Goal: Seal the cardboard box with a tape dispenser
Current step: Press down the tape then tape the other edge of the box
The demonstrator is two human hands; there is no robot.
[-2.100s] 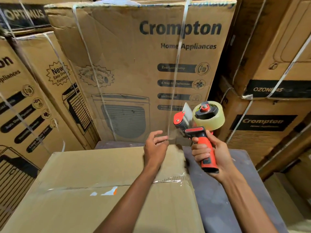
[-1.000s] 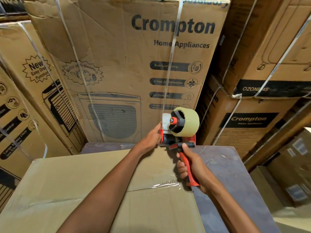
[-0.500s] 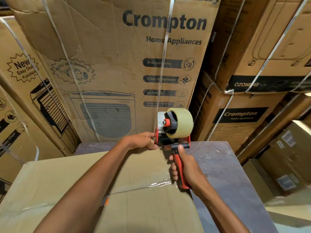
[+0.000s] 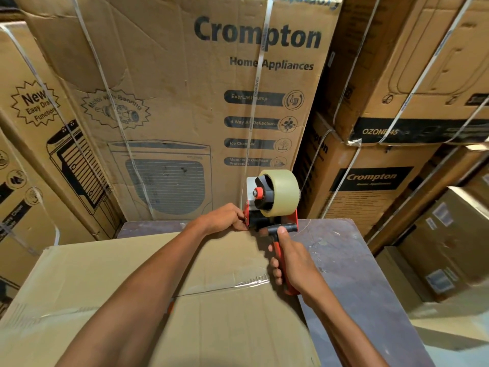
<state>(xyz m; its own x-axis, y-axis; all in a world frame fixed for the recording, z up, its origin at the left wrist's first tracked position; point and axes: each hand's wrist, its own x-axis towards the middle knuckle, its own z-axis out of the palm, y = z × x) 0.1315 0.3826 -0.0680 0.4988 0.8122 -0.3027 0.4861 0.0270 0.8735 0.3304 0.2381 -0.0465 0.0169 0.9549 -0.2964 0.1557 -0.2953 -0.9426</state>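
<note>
- Lower centre of the frame: our plain brown cardboard box lies on the dark purple worktop, its seam partly taped.
- Mid-frame: our right hand keeps a closed grip on the red-handled tape dispenser.
- At the far edge, our left hand pinches its front, anchoring tape; next, we judge, a steady pull toward us.

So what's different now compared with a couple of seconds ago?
The tape dispenser was held up in the air; the right hand has brought it down to the far edge of the cardboard box. The left hand, which was pinching the loose tape end, now presses at the dispenser's front on that edge. The right hand's grip on the handle and the box itself are unchanged.
</note>
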